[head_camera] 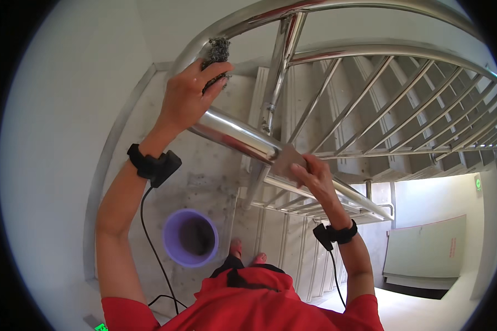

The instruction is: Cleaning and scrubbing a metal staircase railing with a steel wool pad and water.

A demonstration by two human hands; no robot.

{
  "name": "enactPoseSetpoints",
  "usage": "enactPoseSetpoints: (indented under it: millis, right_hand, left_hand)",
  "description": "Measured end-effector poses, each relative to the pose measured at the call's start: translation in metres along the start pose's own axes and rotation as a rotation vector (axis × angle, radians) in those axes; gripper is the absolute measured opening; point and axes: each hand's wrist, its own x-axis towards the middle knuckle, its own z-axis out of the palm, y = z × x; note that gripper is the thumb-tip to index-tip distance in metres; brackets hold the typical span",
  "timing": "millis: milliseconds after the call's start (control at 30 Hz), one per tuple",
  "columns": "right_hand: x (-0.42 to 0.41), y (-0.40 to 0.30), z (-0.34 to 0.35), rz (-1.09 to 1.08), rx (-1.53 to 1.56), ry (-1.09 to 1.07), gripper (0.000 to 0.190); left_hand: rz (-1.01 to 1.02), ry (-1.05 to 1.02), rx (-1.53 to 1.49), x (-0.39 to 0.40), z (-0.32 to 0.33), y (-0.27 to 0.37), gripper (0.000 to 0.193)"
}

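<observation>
My left hand (188, 93) grips a dark, curly scouring pad (218, 50), which looks like steel wool. It rests at the bend of the stainless steel handrail (242, 130), with part of the pad sticking out past my fingers. Further along the same rail, my right hand (317, 176) holds a flat grey-brown pad or cloth (289, 162) against the metal. Blur hides its exact kind. A steel post (273, 99) with dark bits stuck to it stands behind the rail, between my hands.
On the landing floor (209, 182) stands a purple bucket (170, 236) with something dark inside. Steps run down beside my feet (259, 258), and another flight (356, 111) lies behind steel balusters (362, 105). Black cables (153, 231) hang from both wrist straps. A white wall (66, 136) borders the left.
</observation>
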Motion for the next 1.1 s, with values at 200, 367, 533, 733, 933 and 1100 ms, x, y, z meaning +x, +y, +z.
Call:
enactPoseSetpoints:
  millis: [200,367,533,733,933,1100]
  right_hand:
    - [0.007,-0.012,0.011,-0.156,-0.407,-0.004,0.029]
    - [-0.015,0.008,-0.005,-0.068,-0.255,0.098,0.032]
    - [-0.002,-0.009,0.03,-0.284,-0.515,0.186,0.029]
    - [-0.013,0.021,0.036,-0.291,-0.48,0.271,0.027]
    - [0.012,0.022,0.053,-0.355,-0.411,0.227,0.03]
    - [-0.017,0.015,-0.053,0.156,0.031,0.201,0.025]
  left_hand:
    - [0.025,0.034,-0.015,-0.004,-0.005,-0.003,0.022]
    - [0.001,0.057,0.036,-0.002,-0.005,0.0,0.022]
    - [0.011,0.043,0.082,-0.004,-0.007,-0.005,0.022]
    - [-0.054,-0.04,0.137,-0.001,-0.002,0.003,0.026]
    - [-0.019,0.013,0.084,0.0,-0.005,0.005,0.026]
    - [-0.036,0.036,0.167,0.0,-0.002,0.006,0.024]
